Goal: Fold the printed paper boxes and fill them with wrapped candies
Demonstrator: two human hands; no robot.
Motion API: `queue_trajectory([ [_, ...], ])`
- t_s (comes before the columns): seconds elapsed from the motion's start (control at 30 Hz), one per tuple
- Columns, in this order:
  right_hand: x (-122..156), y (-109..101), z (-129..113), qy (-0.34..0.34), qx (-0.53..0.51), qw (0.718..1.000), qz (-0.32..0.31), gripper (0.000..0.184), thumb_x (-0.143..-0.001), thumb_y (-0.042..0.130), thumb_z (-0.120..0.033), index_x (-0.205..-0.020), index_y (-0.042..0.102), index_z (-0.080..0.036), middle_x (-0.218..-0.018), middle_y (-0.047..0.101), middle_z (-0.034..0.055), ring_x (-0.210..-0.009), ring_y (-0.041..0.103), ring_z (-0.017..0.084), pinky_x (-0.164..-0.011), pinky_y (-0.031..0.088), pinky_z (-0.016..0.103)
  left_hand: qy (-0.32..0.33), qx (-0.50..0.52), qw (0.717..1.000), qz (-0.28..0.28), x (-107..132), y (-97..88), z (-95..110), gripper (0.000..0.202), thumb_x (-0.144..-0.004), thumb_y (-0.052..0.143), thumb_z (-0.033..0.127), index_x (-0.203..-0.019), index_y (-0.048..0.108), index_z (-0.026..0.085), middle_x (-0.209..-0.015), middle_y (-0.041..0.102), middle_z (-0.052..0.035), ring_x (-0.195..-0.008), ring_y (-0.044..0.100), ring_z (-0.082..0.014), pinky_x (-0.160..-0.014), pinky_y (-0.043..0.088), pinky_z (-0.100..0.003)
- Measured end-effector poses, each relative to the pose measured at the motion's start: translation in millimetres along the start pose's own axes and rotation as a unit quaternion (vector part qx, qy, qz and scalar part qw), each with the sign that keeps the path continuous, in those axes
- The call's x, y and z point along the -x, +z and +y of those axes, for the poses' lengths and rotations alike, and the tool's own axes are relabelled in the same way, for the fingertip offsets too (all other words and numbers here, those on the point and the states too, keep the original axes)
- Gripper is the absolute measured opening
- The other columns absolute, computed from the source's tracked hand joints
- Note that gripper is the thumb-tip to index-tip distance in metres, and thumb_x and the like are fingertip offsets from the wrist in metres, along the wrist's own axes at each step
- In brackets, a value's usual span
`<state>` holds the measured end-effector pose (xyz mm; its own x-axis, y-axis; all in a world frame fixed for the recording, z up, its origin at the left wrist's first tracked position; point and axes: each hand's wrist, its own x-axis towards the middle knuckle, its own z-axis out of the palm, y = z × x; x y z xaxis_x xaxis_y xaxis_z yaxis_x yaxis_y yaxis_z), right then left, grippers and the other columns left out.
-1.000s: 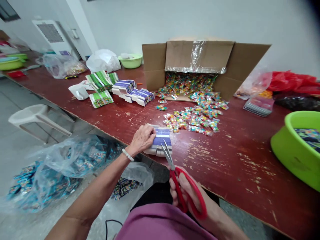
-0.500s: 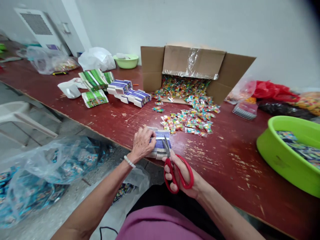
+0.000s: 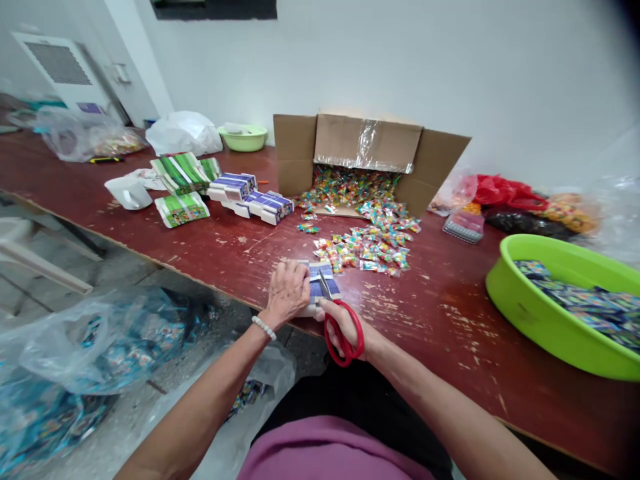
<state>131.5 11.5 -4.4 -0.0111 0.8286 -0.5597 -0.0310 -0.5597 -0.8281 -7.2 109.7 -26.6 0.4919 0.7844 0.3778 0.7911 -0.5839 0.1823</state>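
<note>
My left hand [image 3: 289, 291] is closed over a small stack of blue and white packets [image 3: 323, 285] at the near edge of the dark red table [image 3: 440, 313], pressing it down. My right hand [image 3: 346, 328] grips red-handled scissors [image 3: 338, 317], fingers through the loops. The blades point at the stack, their tips lying over its right side. A white bead bracelet sits on my left wrist.
An open cardboard box [image 3: 367, 152] on its side spills several small colourful packets [image 3: 370, 240]. A green basin [image 3: 565, 303] of packets is at right. More blue and green packet stacks [image 3: 220, 190] lie at left. Plastic bags [image 3: 75, 353] sit below the table.
My right hand has brought the scissors up from my lap to the stack, so the blades now lie on it. The left hand has stayed on the stack. The camera has tilted upward.
</note>
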Motion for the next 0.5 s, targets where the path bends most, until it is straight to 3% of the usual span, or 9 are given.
queue_trajectory([
  [0.23,-11,3,14,-0.085,0.012,0.996,0.036,0.048,-0.087,0.045,-0.062,-0.069,0.054,-0.019,-0.035,0.035,-0.0089,-0.029,0.031,0.008,-0.034,0.025,0.02,-0.031,-0.031,0.999,0.003,1,-1.2,7,0.014,-0.092,0.044,0.025,-0.093,0.058,0.021,-0.102,0.06,-0.0124,-0.096,0.051,-0.0307,-0.077,0.041,-0.041],
  [0.33,7,-10,27,-0.162,0.117,0.978,0.067,0.044,-0.085,0.052,-0.062,-0.073,0.059,-0.02,-0.046,0.048,-0.0049,-0.041,0.043,0.011,-0.043,0.031,0.022,-0.037,-0.034,0.999,-0.005,0,-3.1,9,0.017,-0.093,0.042,0.026,-0.093,0.059,0.021,-0.103,0.061,-0.0127,-0.096,0.052,-0.0305,-0.078,0.042,-0.041],
  [0.43,43,-59,52,-0.206,0.257,0.931,0.156,0.033,-0.08,0.065,-0.054,-0.094,0.061,-0.025,-0.068,0.063,-0.0021,-0.061,0.057,0.016,-0.057,0.04,0.025,-0.046,-0.018,0.999,-0.013,-2,-4.9,6,0.019,-0.093,0.042,0.026,-0.097,0.06,0.02,-0.104,0.062,-0.0123,-0.097,0.053,-0.0306,-0.079,0.043,-0.041],
  [0.5,73,-115,77,-0.152,0.32,0.901,0.251,0.038,-0.077,0.068,-0.056,-0.102,0.06,-0.028,-0.078,0.068,0.0002,-0.068,0.062,0.021,-0.063,0.044,0.029,-0.055,0.003,0.998,-0.019,-5,-5.4,3,0.025,-0.092,0.042,0.028,-0.108,0.06,0.02,-0.109,0.064,-0.012,-0.098,0.055,-0.0305,-0.081,0.045,-0.041],
])
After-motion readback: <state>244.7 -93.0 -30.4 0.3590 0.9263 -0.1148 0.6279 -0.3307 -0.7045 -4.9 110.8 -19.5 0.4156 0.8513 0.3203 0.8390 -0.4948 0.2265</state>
